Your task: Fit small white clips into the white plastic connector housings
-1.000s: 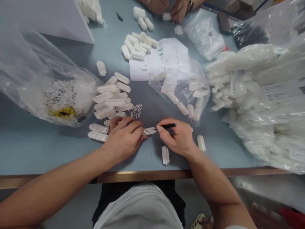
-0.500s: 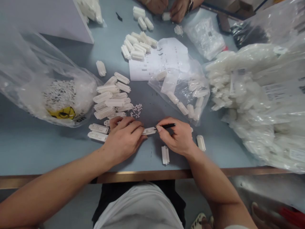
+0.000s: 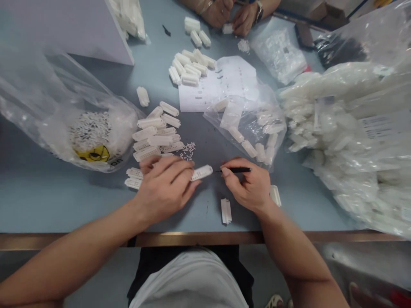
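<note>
My left hand [image 3: 167,184] is closed on a white perforated plastic piece [image 3: 203,172], whose right end sticks out past the fingers, slightly raised. In my right hand [image 3: 247,184] is a thin black tweezer-like tool [image 3: 239,170], its fine tip pointing left, a short gap from the piece. A heap of similar white plastic pieces [image 3: 157,132] lies just beyond my left hand. Beside that heap are tiny white bits [image 3: 189,150], scattered on the table. A single white piece [image 3: 226,211] lies below my right hand, and another white piece [image 3: 275,195] is partly hidden behind my right wrist.
A clear bag of small bits [image 3: 93,132] stands at left. Clear bags of white parts [image 3: 340,141] fill the right, and a smaller bag [image 3: 253,128] lies over printed paper [image 3: 195,98]. Across the table, another person's hands [image 3: 229,19] hold a white piece.
The tool in my right hand has drawn back to the right, away from the white piece. The piece's free end has tilted up in my left hand. The view has shifted slightly.
</note>
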A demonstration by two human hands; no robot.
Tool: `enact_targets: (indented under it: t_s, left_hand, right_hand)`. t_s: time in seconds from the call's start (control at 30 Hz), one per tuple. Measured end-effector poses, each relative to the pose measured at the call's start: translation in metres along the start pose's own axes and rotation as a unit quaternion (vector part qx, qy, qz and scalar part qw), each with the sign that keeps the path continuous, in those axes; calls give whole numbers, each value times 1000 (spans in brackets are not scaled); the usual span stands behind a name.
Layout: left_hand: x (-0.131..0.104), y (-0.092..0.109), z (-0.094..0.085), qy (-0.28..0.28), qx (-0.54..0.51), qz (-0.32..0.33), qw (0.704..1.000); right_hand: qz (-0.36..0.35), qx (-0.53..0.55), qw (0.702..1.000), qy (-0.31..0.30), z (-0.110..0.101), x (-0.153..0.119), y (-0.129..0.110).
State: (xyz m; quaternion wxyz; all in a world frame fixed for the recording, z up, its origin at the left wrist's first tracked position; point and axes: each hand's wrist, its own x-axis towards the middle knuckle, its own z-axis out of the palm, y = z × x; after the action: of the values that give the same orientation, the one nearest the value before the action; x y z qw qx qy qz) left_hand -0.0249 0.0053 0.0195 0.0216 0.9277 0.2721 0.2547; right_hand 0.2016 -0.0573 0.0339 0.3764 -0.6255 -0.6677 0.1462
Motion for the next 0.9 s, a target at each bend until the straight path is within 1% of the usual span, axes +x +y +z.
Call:
enact_targets:
  t_s: [0.07,0.17,0.23,0.27,0.3,0.37,0.43,0.47,0.53,0.6,0.67,0.8,0.9]
  left_hand:
    - [3,-14,-11,34,52,-46,997]
    - [6,-35,-27,69,123,-128,982]
    - [7,-44,-35,55,149,-195,968]
    - [7,-46,-38,65,153,-213,963]
    - [8,-46,-40,50,142,-241,959]
    - [8,-45,-41,30,122,-275,953]
    - [8,-43,-40,25,124,-288,949]
    - [7,-43,-38,29,133,-283,949]
    - [6,-43,-33,51,149,-247,956]
    - [5,-41,-28,79,146,-184,969]
    - [4,-36,-22,93,134,-127,978]
    - [5,-20,-13,79,87,-41,992]
    - [5,-7,-6,64,12,32,997]
  right_hand:
    - [2,-2,1000,16,-3,0,-2]
    - [-2,-13,999,34,-4,0,-3]
    - [-6,-25,999,34,-3,1,-3]
    - [-11,-30,999,31,-3,1,-3]
    - [-18,-33,999,30,-2,1,-2]
    - [-39,-38,998,34,0,1,0]
    - [-62,-52,996,42,1,1,4]
    - [-74,-65,994,45,2,1,6]
    - [-100,-106,989,42,3,1,11]
    - [-120,-164,979,13,4,1,15]
    - [-126,-223,966,-31,4,1,18]
    - [-118,-294,943,-106,2,2,19]
    - [-104,-322,933,-122,-4,3,18]
